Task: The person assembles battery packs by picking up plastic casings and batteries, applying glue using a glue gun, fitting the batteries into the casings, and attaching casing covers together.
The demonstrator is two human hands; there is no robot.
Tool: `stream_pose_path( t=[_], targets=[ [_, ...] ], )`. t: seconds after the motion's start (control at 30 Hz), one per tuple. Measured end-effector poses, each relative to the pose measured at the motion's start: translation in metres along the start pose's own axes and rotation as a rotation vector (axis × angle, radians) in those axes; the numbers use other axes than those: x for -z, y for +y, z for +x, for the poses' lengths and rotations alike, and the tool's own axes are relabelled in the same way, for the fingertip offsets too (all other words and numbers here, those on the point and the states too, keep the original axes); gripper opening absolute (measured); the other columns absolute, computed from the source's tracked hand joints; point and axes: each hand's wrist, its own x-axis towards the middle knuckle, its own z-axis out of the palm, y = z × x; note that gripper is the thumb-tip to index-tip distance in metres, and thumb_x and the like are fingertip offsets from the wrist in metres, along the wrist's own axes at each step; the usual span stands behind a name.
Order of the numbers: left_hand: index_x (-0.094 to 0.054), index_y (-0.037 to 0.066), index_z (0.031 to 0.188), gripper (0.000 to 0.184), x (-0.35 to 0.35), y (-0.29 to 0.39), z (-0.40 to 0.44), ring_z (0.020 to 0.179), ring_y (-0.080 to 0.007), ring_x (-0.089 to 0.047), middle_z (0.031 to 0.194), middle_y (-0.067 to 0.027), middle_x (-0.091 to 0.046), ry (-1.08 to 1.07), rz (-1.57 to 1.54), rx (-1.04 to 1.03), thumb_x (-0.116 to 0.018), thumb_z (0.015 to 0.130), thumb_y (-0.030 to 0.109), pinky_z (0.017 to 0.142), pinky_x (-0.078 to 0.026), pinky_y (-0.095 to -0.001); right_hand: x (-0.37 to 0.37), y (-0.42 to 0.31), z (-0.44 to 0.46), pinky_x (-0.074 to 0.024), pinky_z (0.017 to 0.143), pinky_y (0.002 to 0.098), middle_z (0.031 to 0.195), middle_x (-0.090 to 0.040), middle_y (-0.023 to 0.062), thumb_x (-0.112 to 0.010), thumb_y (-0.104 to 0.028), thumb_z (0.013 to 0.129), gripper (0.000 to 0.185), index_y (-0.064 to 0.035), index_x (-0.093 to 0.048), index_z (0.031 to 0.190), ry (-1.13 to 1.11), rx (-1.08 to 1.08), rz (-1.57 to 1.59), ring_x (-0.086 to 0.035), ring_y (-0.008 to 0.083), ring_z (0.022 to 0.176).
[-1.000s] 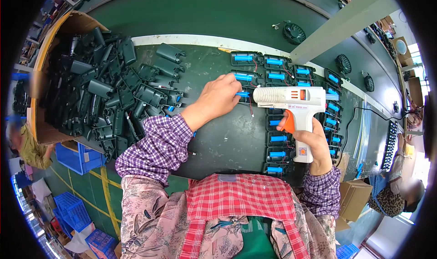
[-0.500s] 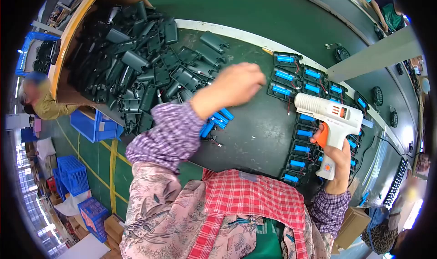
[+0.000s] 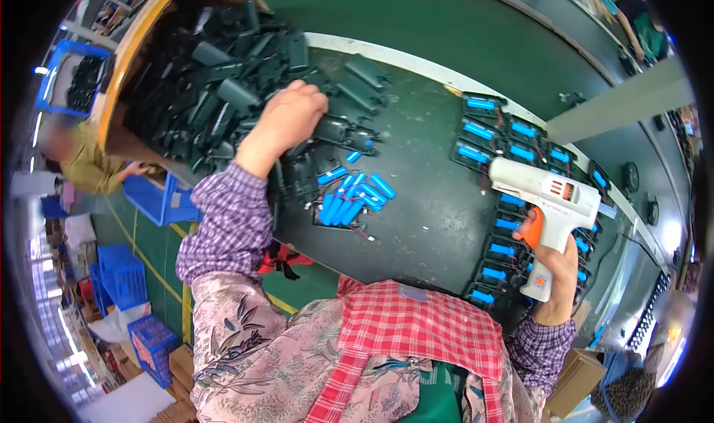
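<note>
My right hand [image 3: 559, 270] is closed round the handle of a white hot glue gun [image 3: 554, 200], a finger at its orange trigger. The gun's nozzle points left, over rows of black casings with blue battery cells [image 3: 476, 130]. Over on the left, my left hand [image 3: 291, 116] is at the edge of a heap of black plastic casings [image 3: 223, 95]. Its fingers are bent and pressed together, the tips out of sight, so whatever they hold is hidden. Loose blue battery cells [image 3: 349, 203] lie on the dark table just below that hand.
A cardboard box [image 3: 111, 73] on its side spills the casings onto the table [image 3: 416, 229]. Blue crates [image 3: 123, 274] stand on the floor at left. A grey post [image 3: 625, 99] rises at the right. Other people are at the left, upper right and lower right.
My left hand has moved left from the middle of the table to the casing heap, uncovering the loose cells. My right hand still holds the glue gun in nearly the same place.
</note>
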Motion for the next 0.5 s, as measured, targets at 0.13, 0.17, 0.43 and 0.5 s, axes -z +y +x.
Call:
stream_pose_path(
  t=[0.13, 0.17, 0.43, 0.5],
  targets=[
    [-0.067, 0.006, 0.088, 0.008, 0.029, 0.038, 0.003, 0.090, -0.0341, -0.061, 0.088, -0.0104, -0.065, 0.190, -0.063, -0.005, -0.068, 0.081, 0.004, 0.078, -0.051, -0.0430, 0.001, -0.006, -0.003, -0.0524, 0.095, 0.0436, 0.117, -0.064, 0.0185, -0.062, -0.011, 0.070, 0.067, 0.0117, -0.053, 0.132, -0.010, -0.009, 0.042, -0.065, 0.0283, 0.106],
    [-0.065, 0.005, 0.089, 0.010, 0.033, 0.055, 0.005, 0.090, -0.0342, -0.062, 0.089, -0.0105, -0.066, 0.206, -0.153, -0.022, -0.068, 0.080, 0.002, 0.076, -0.051, -0.0439, 0.003, -0.008, -0.002, -0.0518, 0.095, 0.0428, 0.114, -0.065, 0.0186, -0.063, -0.011, 0.070, 0.066, 0.0116, -0.053, 0.131, -0.010, -0.023, 0.034, -0.066, 0.0286, 0.104],
    [-0.065, 0.008, 0.095, 0.011, -0.074, 0.179, 0.046, 0.096, -0.0320, -0.062, 0.095, -0.0095, -0.064, 0.096, -0.374, -0.248, -0.069, 0.085, 0.010, 0.079, -0.054, -0.0415, -0.001, -0.011, -0.006, -0.0493, 0.097, 0.0409, 0.106, -0.068, 0.0186, -0.062, -0.012, 0.070, 0.064, 0.0115, -0.054, 0.129, 0.002, -0.023, -0.008, -0.066, 0.0295, 0.099],
    [-0.066, 0.008, 0.097, 0.014, -0.087, 0.186, 0.056, 0.096, -0.0309, -0.061, 0.096, -0.0089, -0.063, 0.123, -0.358, -0.204, -0.071, 0.085, 0.014, 0.079, -0.053, -0.0424, -0.001, -0.013, -0.010, -0.0492, 0.097, 0.0410, 0.107, -0.068, 0.0182, -0.062, -0.012, 0.069, 0.064, 0.0112, -0.055, 0.128, -0.001, -0.031, -0.035, -0.066, 0.0292, 0.100]
  ],
)
